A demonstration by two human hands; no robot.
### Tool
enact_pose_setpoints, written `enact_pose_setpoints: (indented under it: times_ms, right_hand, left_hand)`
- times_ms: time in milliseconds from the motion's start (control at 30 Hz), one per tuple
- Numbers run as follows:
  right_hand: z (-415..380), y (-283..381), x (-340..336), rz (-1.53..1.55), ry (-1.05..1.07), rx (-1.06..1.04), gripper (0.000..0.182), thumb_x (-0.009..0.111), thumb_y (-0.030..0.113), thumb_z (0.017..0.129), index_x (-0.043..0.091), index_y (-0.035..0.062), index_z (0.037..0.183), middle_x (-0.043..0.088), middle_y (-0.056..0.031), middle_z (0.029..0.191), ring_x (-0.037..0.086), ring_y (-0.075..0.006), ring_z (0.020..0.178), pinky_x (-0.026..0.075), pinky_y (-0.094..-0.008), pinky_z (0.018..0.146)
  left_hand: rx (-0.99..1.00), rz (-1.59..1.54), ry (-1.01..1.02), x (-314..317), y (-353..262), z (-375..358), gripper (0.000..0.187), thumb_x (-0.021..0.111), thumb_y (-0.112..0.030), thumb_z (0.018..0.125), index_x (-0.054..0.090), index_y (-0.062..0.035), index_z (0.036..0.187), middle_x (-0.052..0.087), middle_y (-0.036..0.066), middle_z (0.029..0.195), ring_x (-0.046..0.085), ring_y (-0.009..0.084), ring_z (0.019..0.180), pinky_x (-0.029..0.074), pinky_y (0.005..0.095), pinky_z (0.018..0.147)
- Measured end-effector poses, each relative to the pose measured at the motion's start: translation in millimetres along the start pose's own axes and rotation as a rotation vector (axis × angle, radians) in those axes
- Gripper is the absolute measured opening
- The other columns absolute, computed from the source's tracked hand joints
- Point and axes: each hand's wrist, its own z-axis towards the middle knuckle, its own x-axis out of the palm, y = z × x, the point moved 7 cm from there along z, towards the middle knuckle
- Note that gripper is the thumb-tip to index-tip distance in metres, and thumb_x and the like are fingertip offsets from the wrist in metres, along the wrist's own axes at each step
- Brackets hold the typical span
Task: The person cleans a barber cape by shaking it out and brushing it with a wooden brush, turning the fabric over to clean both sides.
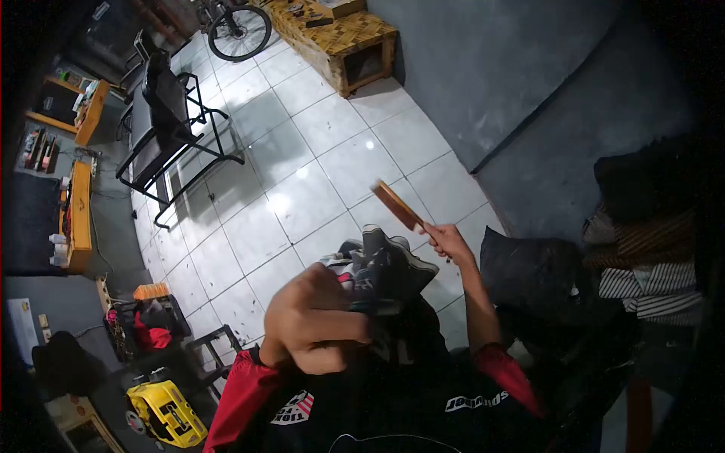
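My right hand (pixel 451 243) grips the handle of a long brown wooden brush (pixel 399 206). The brush points up and to the left, over the tiled floor. Close to the camera, my left hand (pixel 311 323) has its fingers curled in. Whatever those fingers hold, if anything, is hidden. Just beyond the left hand are dark shoes (pixel 385 260) with pale sole edges. A grey and white bundle (pixel 343 264) with a pink spot lies against them, partly covered by the hand.
Black chairs (pixel 170 124) stand at the upper left, near orange wall shelves (pixel 79 219). A woven-topped wooden bench (pixel 332 38) and a bicycle wheel (pixel 239 34) are at the back. On the right are a black cushion (pixel 529 264) and folded cloths (pixel 646 283). A yellow case (pixel 166 414) sits lower left.
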Motion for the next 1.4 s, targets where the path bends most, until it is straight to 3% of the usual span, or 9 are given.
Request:
enact_pose_setpoints:
  times_ms: [233,500,700,833,967,1033,1167,1233,1400]
  right_hand:
    - [-52.5,69.3,104.8,-0.279,0.889,-0.011,0.035,0.057,0.034,0.084,0.060,0.0017,0.073,0.041,0.0044,0.049,0.032,-0.0043,0.037,0.024,-0.0206,0.034]
    - [31.9,-139.2,6.2,-1.270,-0.019,0.179,0.040,0.056,0.039,0.075,0.064,0.0006,0.083,0.063,-0.0190,0.080,0.062,-0.0308,0.073,0.048,-0.0405,0.059]
    - [29.1,-167.5,-58.0,-1.051,-0.423,0.125,0.038,0.062,0.036,0.074,0.064,-0.0012,0.077,0.063,-0.0148,0.071,0.062,-0.0235,0.060,0.047,-0.0352,0.051]
    - [-17.0,-22.9,4.1,0.038,0.023,0.073,0.034,0.049,0.030,0.088,0.056,0.0055,0.065,0.040,0.0027,0.048,0.035,-0.0047,0.036,0.026,-0.0215,0.031]
    - [-37.2,32.6,58.5,0.062,0.510,-0.345,0.031,0.056,0.031,0.085,0.061,0.0052,0.069,0.041,0.0053,0.049,0.035,-0.0027,0.039,0.026,-0.0203,0.034]
    - [-32.1,11.7,79.1,0.034,0.553,-0.171,0.041,0.055,0.033,0.085,0.045,0.0103,0.052,0.035,0.0067,0.046,0.032,-0.0030,0.039,0.024,-0.0206,0.035]
    - [17.3,-113.8,50.2,-0.606,0.198,0.132,0.053,0.058,0.053,0.076,0.058,0.0023,0.060,0.050,-0.0008,0.049,0.046,-0.0148,0.042,0.038,-0.0319,0.042]
    - [32.0,-183.4,18.7,-1.080,-0.115,-0.072,0.056,0.056,0.053,0.075,0.057,-0.0004,0.060,0.057,-0.0111,0.055,0.055,-0.0265,0.049,0.042,-0.0402,0.049]
    - [17.4,-215.3,-12.9,-0.754,-0.264,0.219,0.049,0.049,0.044,0.082,0.057,-0.0007,0.066,0.058,-0.0178,0.058,0.060,-0.0285,0.058,0.047,-0.0402,0.054]
  left_hand:
    - [-0.027,0.123,0.156,33.3,9.1,5.5,0.011,0.052,-0.011,0.063,0.055,-0.0034,0.071,0.036,0.002,0.043,0.042,0.0209,0.036,0.034,0.0316,0.037]
    - [0.338,0.066,-0.515,-59.6,-50.4,-12.6,0.026,0.044,-0.013,0.076,0.054,-0.0026,0.055,0.050,0.005,0.044,0.047,0.0143,0.032,0.035,0.0224,0.030]
    - [0.197,0.058,-0.503,-67.4,-40.9,-14.8,0.039,0.044,-0.025,0.082,0.053,-0.0043,0.051,0.047,0.001,0.042,0.045,0.0118,0.030,0.033,0.0216,0.030]
    - [0.058,0.094,-0.433,-45.3,-15.5,0.6,0.044,0.046,-0.032,0.084,0.052,-0.0056,0.049,0.046,0.000,0.042,0.043,0.0111,0.032,0.033,0.0226,0.034]
    - [-0.412,0.323,-0.401,-44.2,18.9,8.7,0.037,0.037,-0.028,0.083,0.050,0.0013,0.064,0.048,0.008,0.055,0.044,0.0130,0.050,0.032,0.0243,0.049]
    - [-0.285,0.219,-0.592,-50.7,23.9,13.1,0.021,0.036,-0.011,0.073,0.051,-0.0001,0.062,0.051,0.006,0.057,0.043,0.0095,0.046,0.030,0.0211,0.044]
    - [-0.275,0.095,-0.946,-80.3,25.2,-4.1,0.019,0.033,-0.010,0.076,0.046,-0.0006,0.065,0.047,0.006,0.065,0.043,0.0095,0.054,0.033,0.0203,0.050]
    - [-0.264,0.204,-1.125,-98.8,18.6,-15.3,0.018,0.032,-0.009,0.079,0.044,-0.0014,0.068,0.044,0.005,0.069,0.043,0.0093,0.057,0.035,0.0199,0.053]
    - [-0.410,0.311,-1.129,-101.6,20.0,-18.7,0.014,0.037,-0.005,0.084,0.050,-0.0007,0.086,0.046,0.002,0.079,0.044,0.0070,0.071,0.036,0.0188,0.068]
